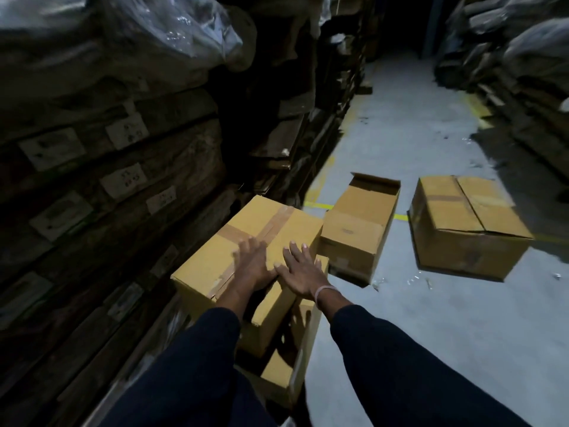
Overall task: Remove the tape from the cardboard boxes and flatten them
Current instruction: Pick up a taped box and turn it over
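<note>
Both hands, left hand (253, 262) and right hand (303, 270), are lying flat with fingers spread, gripping nothing, pressing side by side on top of the taped cardboard box (246, 260), which is sitting directly beneath them

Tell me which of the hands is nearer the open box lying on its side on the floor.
Right. The right hand lies flat on the taped box at its edge beside the open box; the left hand rests farther left, over the tape.
</note>
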Demonstrator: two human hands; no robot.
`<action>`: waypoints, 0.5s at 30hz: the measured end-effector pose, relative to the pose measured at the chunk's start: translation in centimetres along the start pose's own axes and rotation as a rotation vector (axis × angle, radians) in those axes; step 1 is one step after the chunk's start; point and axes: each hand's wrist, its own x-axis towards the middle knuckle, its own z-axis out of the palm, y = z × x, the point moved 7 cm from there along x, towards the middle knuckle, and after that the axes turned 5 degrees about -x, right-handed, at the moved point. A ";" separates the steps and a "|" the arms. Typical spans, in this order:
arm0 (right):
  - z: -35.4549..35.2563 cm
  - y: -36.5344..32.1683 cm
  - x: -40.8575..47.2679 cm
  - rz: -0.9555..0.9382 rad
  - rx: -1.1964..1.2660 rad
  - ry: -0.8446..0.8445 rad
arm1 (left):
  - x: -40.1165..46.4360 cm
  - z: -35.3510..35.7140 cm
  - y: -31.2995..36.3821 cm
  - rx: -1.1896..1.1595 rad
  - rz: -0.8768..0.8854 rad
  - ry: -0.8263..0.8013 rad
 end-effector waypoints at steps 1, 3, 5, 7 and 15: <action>0.0 -0.4 -0.4 0.011 -0.026 -0.013 | -0.4 -0.6 -1.9 -0.018 -0.088 0.007; 0.2 -1.1 -0.5 0.013 -0.069 -0.046 | -1.6 -1.6 -6.1 -0.101 -0.296 0.056; 0.6 -1.5 0.3 0.013 -0.071 -0.066 | -2.1 -1.8 -9.8 -0.163 -0.410 0.085; 0.5 -2.4 1.0 0.010 -0.050 -0.079 | -1.9 -1.9 -11.8 -0.196 -0.450 0.127; 1.8 -2.1 0.7 0.044 0.260 -0.011 | -1.6 -3.0 -12.2 0.007 -0.436 0.121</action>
